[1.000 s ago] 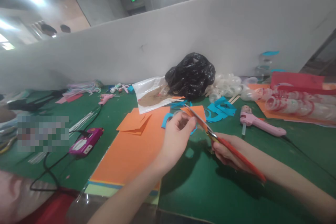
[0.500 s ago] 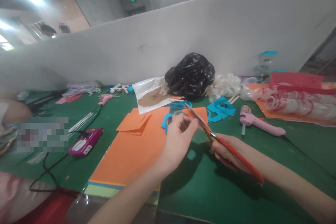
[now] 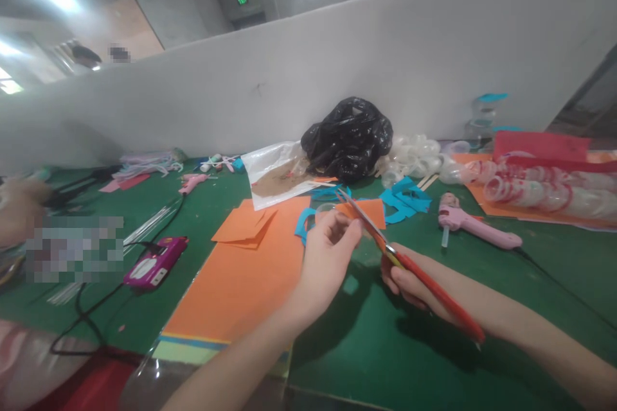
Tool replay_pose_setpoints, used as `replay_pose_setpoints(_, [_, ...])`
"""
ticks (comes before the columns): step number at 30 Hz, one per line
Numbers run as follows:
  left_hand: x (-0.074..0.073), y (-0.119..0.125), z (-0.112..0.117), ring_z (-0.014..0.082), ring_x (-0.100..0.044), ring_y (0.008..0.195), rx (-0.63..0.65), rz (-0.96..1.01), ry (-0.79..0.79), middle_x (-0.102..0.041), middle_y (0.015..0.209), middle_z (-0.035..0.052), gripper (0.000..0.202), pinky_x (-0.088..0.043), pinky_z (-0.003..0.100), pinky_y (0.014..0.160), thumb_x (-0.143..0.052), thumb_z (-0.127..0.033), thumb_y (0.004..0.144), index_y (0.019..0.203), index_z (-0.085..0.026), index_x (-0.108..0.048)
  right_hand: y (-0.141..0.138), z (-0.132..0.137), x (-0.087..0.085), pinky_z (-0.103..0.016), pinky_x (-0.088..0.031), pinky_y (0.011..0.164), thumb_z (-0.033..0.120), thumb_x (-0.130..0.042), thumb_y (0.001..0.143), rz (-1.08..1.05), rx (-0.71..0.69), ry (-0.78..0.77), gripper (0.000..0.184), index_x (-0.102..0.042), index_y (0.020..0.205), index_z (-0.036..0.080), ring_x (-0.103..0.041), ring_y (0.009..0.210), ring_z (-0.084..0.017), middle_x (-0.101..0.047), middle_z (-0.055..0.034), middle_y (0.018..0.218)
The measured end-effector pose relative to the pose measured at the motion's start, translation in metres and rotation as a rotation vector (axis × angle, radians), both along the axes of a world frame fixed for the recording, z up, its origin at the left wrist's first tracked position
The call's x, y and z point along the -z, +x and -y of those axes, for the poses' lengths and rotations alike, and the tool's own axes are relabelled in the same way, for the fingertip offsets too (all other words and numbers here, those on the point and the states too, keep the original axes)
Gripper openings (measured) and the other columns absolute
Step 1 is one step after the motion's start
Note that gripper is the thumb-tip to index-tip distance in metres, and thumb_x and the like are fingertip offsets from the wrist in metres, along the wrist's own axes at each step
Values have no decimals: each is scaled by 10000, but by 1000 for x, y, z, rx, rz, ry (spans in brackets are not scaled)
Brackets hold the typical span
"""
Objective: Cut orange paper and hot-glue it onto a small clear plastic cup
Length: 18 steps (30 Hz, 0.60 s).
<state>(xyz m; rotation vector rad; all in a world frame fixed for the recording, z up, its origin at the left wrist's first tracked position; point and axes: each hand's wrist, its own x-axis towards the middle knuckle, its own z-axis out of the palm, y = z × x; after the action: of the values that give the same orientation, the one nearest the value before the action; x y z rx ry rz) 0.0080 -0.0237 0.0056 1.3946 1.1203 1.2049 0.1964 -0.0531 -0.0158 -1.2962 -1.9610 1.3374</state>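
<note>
Nearer than and between the two hands, bare green surface [image 3: 347, 359] gives open room. Above it, the scissors [image 3: 424, 282] slant across the gap from the right hand [image 3: 409, 279] to just beyond the left hand's [image 3: 332, 241] fingertips. Left of the left hand, flat orange sheets [image 3: 236, 295] leave low passage. Beyond that hand, the bulky black bag [image 3: 351, 138] blocks the way, backed by the partition [image 3: 216, 99]. Beyond the right hand, the pink glue gun [image 3: 482, 228] and its cord [image 3: 562, 276] obstruct.

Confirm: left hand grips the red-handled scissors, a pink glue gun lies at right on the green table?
Wrong hand. The head view shows the right hand gripping the red-handled scissors; a pink glue gun does lie at right on the green table.
</note>
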Motion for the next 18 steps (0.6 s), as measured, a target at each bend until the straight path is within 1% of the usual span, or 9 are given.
replay_pose_setpoints(3, [1, 1, 1, 121, -488, 666, -25, -15, 3, -538, 684, -30, 285, -398, 267, 676, -647, -402, 874, 706, -190, -556, 1, 0, 3, -264, -371, 532, 828, -375, 916, -6, 14, 13, 602, -437, 806, 239, -391, 543, -109, -465, 51, 634])
replay_pose_setpoints(5, [1, 1, 1, 123, -492, 675, -48, -37, 9, -545, 706, -24, 295, -401, 271, 683, -653, -407, 873, 700, -191, -547, -1, -1, 8, -252, -346, 498, 838, -395, 903, -41, 24, -27, 609, -424, 781, 242, -366, 505, -97, -441, 65, 585])
replay_pose_setpoints(7, [2, 0, 0, 124, -493, 680, -59, -56, 7, -547, 724, -19, 289, -404, 276, 691, -652, -401, 876, 706, -190, -549, -4, -3, 11, -238, -320, 461, 846, -463, 867, -90, 57, -89, 616, -404, 746, 245, -343, 463, -80, -425, 78, 546])
replay_pose_setpoints(10, [2, -1, 1, 128, -504, 698, -46, -49, -5, -549, 740, -15, 270, -416, 281, 712, -638, -392, 890, 733, -188, -558, -12, -3, 12, -222, -277, 411, 829, -580, 795, -125, 145, -185, 614, -398, 721, 247, -332, 394, -62, -418, 95, 484])
replay_pose_setpoints(12, [3, -1, 2, 128, -505, 706, -24, -30, -15, -543, 739, -17, 264, -420, 279, 714, -632, -397, 896, 750, -189, -559, -17, -2, 10, -219, -266, 393, 821, -603, 765, -119, 203, -211, 605, -410, 722, 248, -337, 352, -62, -419, 101, 439])
replay_pose_setpoints(15, [4, 2, 6, 119, -475, 678, 13, -11, -37, -510, 702, -32, 284, -407, 265, 680, -646, -418, 886, 746, -194, -542, -19, -1, 6, -223, -283, 379, 820, -586, 752, -119, 295, -182, 588, -442, 743, 250, -377, 324, -81, -431, 97, 407])
replay_pose_setpoints(18, [6, 5, 8, 118, -470, 661, 30, -3, -53, -499, 675, -39, 312, -402, 265, 662, -647, -442, 887, 733, -201, -521, -15, -3, 1, -223, -306, 370, 825, -575, 737, -125, 404, -133, 588, -446, 721, 251, -409, 321, -92, -440, 87, 402])
